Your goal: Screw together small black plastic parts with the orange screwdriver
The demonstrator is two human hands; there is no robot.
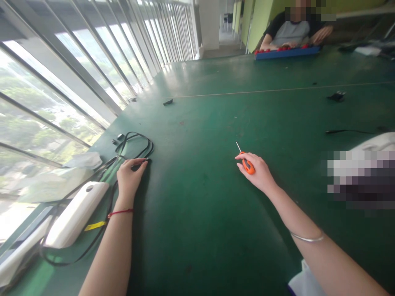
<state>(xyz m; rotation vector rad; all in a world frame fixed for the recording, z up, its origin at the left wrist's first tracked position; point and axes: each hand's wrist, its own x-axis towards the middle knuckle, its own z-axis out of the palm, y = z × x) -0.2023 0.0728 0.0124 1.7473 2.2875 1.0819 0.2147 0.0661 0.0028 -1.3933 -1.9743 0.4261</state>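
My right hand (254, 166) is wrapped round a screwdriver (248, 167) with an orange and grey handle. Its thin metal shaft points away from me, over the green table (191, 197). On the left, my left hand (131, 174) is closed in a pinch at the table surface. Something small and dark shows at its fingertips, too little of it to name. Right beside that hand lies a looped black cable (151, 144), with a plug (119, 139) near it. The cable runs back under or behind my left wrist.
A long white case (77, 213), a yellow tag (95, 226) and clear plastic bags (58, 183) lie by the railing (123, 49) at left. Small black parts (168, 102) are scattered farther off. A person (290, 31) sits behind a blue tray (286, 53); a blurred-out person is at right.
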